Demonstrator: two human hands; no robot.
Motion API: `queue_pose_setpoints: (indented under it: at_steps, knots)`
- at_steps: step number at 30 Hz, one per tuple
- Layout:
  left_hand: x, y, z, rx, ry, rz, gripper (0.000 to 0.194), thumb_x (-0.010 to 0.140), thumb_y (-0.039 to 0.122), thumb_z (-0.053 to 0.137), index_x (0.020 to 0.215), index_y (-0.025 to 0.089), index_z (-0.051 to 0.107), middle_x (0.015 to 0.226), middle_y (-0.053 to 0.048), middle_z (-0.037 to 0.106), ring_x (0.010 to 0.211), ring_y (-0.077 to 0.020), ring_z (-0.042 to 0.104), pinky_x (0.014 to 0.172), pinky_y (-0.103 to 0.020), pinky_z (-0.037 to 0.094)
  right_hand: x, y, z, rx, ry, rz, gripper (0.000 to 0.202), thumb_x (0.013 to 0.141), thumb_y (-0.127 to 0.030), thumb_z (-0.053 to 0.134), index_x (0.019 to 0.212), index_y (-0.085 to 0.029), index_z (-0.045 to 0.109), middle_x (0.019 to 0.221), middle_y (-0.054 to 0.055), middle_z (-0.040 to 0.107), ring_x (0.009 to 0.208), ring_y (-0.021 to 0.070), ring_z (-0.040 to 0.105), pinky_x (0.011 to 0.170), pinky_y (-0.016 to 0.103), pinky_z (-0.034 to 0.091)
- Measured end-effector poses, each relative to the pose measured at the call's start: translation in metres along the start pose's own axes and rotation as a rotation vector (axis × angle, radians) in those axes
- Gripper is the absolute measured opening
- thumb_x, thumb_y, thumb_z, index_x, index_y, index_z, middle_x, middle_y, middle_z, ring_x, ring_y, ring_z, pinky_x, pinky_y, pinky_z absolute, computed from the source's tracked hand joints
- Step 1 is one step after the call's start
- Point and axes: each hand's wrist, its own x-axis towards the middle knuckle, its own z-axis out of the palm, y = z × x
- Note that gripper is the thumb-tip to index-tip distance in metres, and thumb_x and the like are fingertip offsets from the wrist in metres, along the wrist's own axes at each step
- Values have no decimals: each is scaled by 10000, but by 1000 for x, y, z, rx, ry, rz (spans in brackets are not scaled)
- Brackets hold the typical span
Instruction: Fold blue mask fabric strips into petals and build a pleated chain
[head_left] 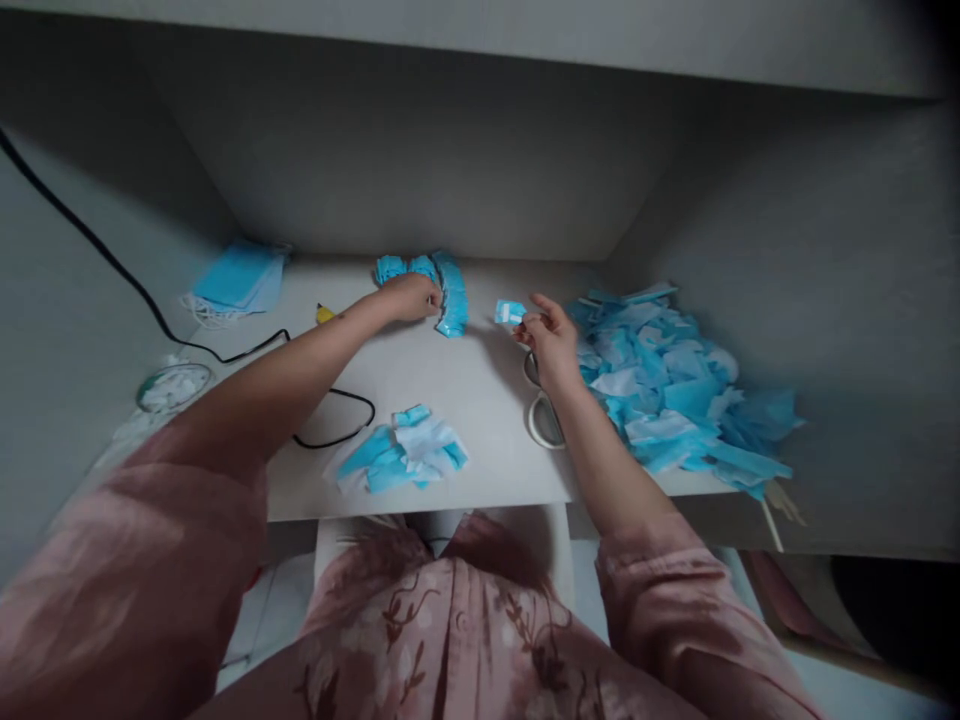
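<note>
My right hand (553, 340) pinches a small folded blue-and-white piece (510, 312), which looks like face mask fabric, above the table. At the back middle, my left hand (414, 298) has its fingers bent together against the left side of a curved row of blue pieces (452, 295); what sits between the fingertips is hidden. Just behind that hand are blue bundles (391, 268). Toward the front edge lies a loose heap of blue and white cut pieces (401, 450).
A large pile of blue and white scraps (675, 385) fills the right side. Two round rolls (546, 420) sit by my right forearm. On the left are stacked face masks (238, 277), a black cable (352, 392), a yellow object (324, 314) and a container of white material (174, 387). Walls enclose the table.
</note>
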Motion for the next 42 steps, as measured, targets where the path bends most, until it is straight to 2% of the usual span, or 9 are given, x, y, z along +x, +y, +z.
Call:
queue_pose_setpoints:
  at_steps: [5,13,19,23,25,26,29,35,42]
  knots:
    - [-23,0,13,-27,-12,-69,237,773,226,543,850,166,760,879,-73,741,786,-186,591,652,-283,339,2,5,2,-54,-24,12,479,718,-328,660,1180,-213,602,727,-36,641,663,131,617,644,272,511]
    - [-38,-4,25,-84,-44,7,348,863,337,456,962,186,754,956,-57,766,839,-184,626,719,-248,396,18,2,-1,-300,-93,95,517,770,-177,589,1286,-151,585,796,2,701,656,120,648,636,252,545]
    - [-48,-1,4,-93,6,120,415,903,369,429,1134,203,731,1176,-60,752,1040,-214,653,863,-268,447,44,-3,14,-774,-208,28,429,864,-83,520,1274,-102,646,836,102,760,677,165,697,698,306,569]
    - [-71,8,-16,-114,40,123,430,941,389,429,1203,204,714,1232,-63,730,1104,-225,650,940,-296,450,46,-17,17,-923,-220,-52,421,844,-58,571,1235,-138,706,1059,175,762,990,284,709,948,435,511]
    - [-84,10,-22,-141,72,108,421,946,395,452,1218,202,710,1231,-63,725,1116,-231,648,963,-314,449,37,-27,17,-975,-235,-124,434,859,-86,573,1266,-175,696,1242,169,716,1119,309,663,1018,450,462]
    - [-91,12,-23,-155,91,97,414,947,393,463,1220,200,709,1227,-60,726,1117,-232,648,969,-322,449,30,-33,17,-1032,-286,-261,430,877,-113,555,1281,-175,687,1271,160,705,1109,306,663,997,440,470]
    - [-106,16,-23,-202,144,66,399,950,376,480,1223,193,707,1212,-43,731,1092,-217,649,966,-329,454,0,-54,19,-1014,-567,-437,364,923,-201,526,1239,-182,705,1145,109,747,976,244,683,897,369,493]
    - [-125,30,-18,-228,77,148,389,933,376,506,1205,209,728,1132,-27,760,1027,-208,673,919,-316,474,-64,-87,25,-959,-1002,-364,174,890,-280,644,992,-182,746,949,67,726,815,182,655,754,303,468]
    - [-152,45,-19,-260,69,165,378,923,365,508,1172,209,746,1057,-40,777,968,-201,695,893,-293,479,-99,-92,31,-793,-1176,-510,207,940,-345,641,1073,-207,719,1082,90,726,1058,228,653,924,370,502]
